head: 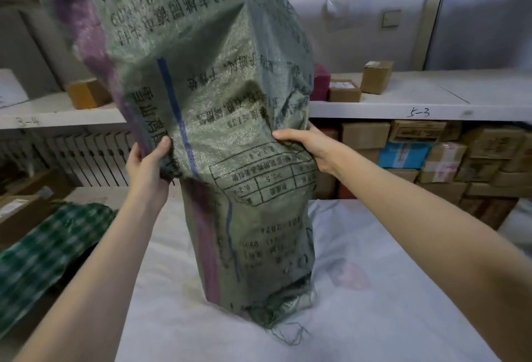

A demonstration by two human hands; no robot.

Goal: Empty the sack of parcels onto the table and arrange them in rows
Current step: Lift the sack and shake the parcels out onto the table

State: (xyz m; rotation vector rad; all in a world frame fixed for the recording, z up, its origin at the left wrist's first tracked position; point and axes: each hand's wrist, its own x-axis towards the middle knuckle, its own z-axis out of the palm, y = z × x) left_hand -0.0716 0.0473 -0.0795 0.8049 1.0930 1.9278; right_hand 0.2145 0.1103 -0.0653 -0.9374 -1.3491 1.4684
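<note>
One sack (201, 102) fills the middle of the view. It is woven plastic, grey-green and coarse, printed with upside-down black characters and a ruled grid. One blue stripe and one purple stripe run down its length. It stands mouth-down on the table (374, 289), its frayed, thready opening touching the smooth white sheet, while its upper part bulges in angular lumps.

Two white shelves (431, 108) cross the far wall. Under the right one is a dense stack of brown cartons (475, 160) with one blue box (403, 154) among them. On the right shelf sit two small cardboard boxes (376, 76) and one magenta block (321, 82). One green checked cloth (43, 246) lies at near left.

The left hand (148, 160) pinches a fold at the sack's left edge, thumb in front. The right hand (311, 145) curls round the right edge.
</note>
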